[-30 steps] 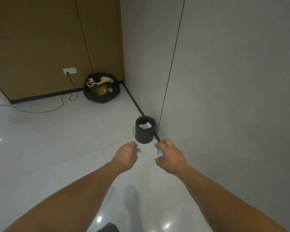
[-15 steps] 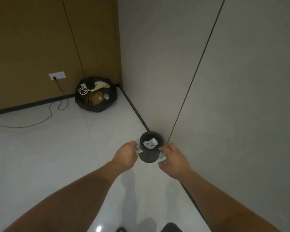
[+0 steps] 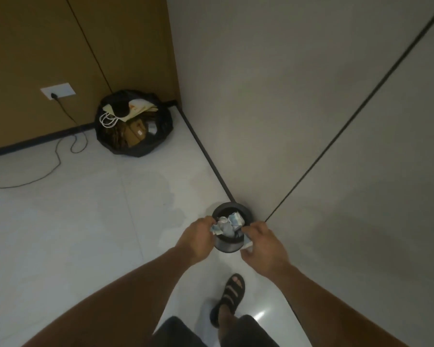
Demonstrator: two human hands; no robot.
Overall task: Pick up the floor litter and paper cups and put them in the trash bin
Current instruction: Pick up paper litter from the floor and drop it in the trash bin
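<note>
A small black trash bin [image 3: 227, 247] stands on the white floor against the grey wall, with crumpled white and blue paper [image 3: 233, 220] inside it. My left hand [image 3: 197, 240] is at the bin's left rim, closed on a crumpled scrap of litter [image 3: 215, 230] that hangs over the opening. My right hand [image 3: 263, 245] is at the bin's right rim, closed on another pale scrap [image 3: 247, 244] that shows just below my fingers, outside the rim.
A large black bag [image 3: 135, 123] full of paper bags and cardboard sits in the far corner. A dark cable [image 3: 48, 171] runs across the floor from a wall socket [image 3: 58, 90]. My sandalled foot [image 3: 232, 294] stands just behind the bin.
I have stepped closer, and the bin now lies directly under my hands. Both hands have moved forward to its rim, still holding their scraps.
</note>
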